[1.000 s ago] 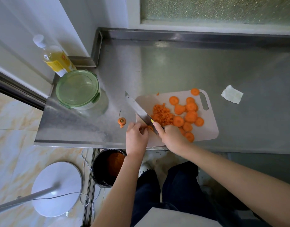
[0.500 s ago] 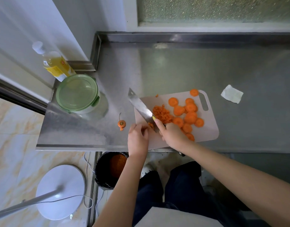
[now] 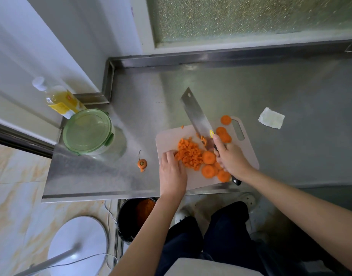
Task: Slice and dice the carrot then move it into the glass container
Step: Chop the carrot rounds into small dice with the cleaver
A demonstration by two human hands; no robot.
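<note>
The right hand (image 3: 232, 160) grips the black handle of the knife (image 3: 195, 114), fingers curled round it and the index finger, with a yellow nail, laid along the blade's spine. The blade runs from this hand away and to the left, past the far edge of the board (image 3: 248, 152) and over the counter (image 3: 290, 86); a few carrot bits cling to it near the handle. The left hand (image 3: 172, 172) lies palm down on the board's left part, fingers loosely bent, their tips against the left side of the dice pile (image 3: 190, 154); it holds nothing. The pile sits between the two hands. Uncut slices (image 3: 209, 157) lie just beside the right hand, some touching the pile, others beyond the index finger near the board's handle slot. The container (image 3: 87, 132), glass with a green clip lid on, stands well to the left of the left hand. Behind it stands a bottle (image 3: 61, 101) of yellow liquid; its yellow label carries a red patch, text unreadable. A carrot top (image 3: 141, 163) lies on the counter just left of the left hand. A paper scrap (image 3: 271, 120) lies beyond and to the right of the right hand. A black bucket (image 3: 127, 220) sits on the floor under the left forearm.
</note>
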